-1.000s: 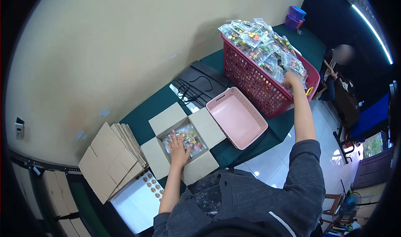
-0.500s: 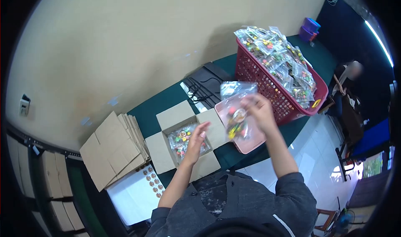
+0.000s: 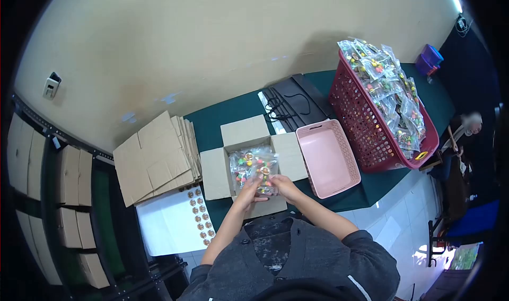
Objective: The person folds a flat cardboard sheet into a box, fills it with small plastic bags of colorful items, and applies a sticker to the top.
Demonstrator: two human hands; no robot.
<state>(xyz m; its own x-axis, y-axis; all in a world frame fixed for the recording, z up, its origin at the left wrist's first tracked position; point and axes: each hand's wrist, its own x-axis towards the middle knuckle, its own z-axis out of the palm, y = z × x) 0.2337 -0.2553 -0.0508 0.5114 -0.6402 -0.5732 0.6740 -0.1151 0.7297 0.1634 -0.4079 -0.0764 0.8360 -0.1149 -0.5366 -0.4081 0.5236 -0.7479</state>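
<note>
Pinches a clear packet [image 3: 261, 167] of coloured bits between left hand [image 3: 248, 188] and right hand [image 3: 283, 184], with fingers closed on its near edge. Holds it just over the open cardboard box [image 3: 245, 132], beside the pink tray [image 3: 330, 160] and near the red basket [image 3: 366, 127].

1. One open cardboard box [image 3: 245, 131] is counted.
2. Two baskets are counted: one pink basket [image 3: 331, 160], one red basket [image 3: 366, 128].
3. One stack of flat cartons [image 3: 154, 160] and one sticker sheet [image 3: 167, 229] are seen.
4. One packet [image 3: 260, 167] is held by two hands, left hand [image 3: 251, 188] and right hand [image 3: 282, 183].
</note>
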